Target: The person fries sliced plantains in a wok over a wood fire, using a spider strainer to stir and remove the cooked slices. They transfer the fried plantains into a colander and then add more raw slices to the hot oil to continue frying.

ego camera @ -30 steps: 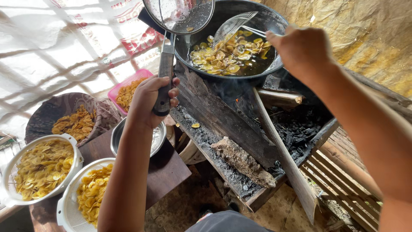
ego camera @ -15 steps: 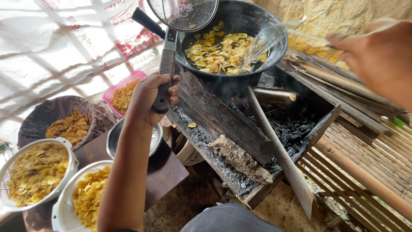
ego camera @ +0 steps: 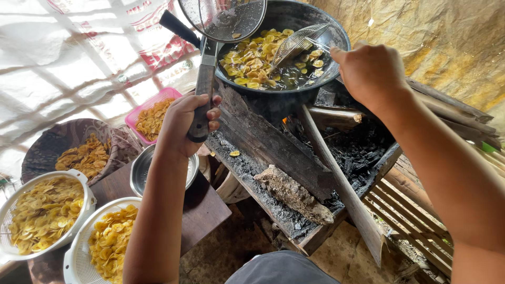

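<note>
My left hand (ego camera: pixel 184 123) grips the dark handle of a round wire mesh strainer (ego camera: pixel 223 18), held over the left rim of a black frying pan (ego camera: pixel 336 31). The pan holds yellow sliced chips (ego camera: pixel 252 60) in dark oil above a wood fire. My right hand (ego camera: pixel 371 71) holds a thin-handled wire skimmer (ego camera: pixel 294 44), its basket dipped among the chips. One chip lies in the mesh strainer.
Charred wooden beams (ego camera: pixel 273 147) and ash frame the hearth. Two white colanders of chips (ego camera: pixel 39 210) (ego camera: pixel 108 242), a dark basket of chips (ego camera: pixel 84 152), a pink tray (ego camera: pixel 152 115) and a steel bowl (ego camera: pixel 144 168) stand at left by a low wooden table (ego camera: pixel 208 208). Bamboo slats (ego camera: pixel 415 210) lie at right.
My right hand has moved left, back over the pan's right rim, with the skimmer now in the chips. The left hand keeps the strainer in the same place.
</note>
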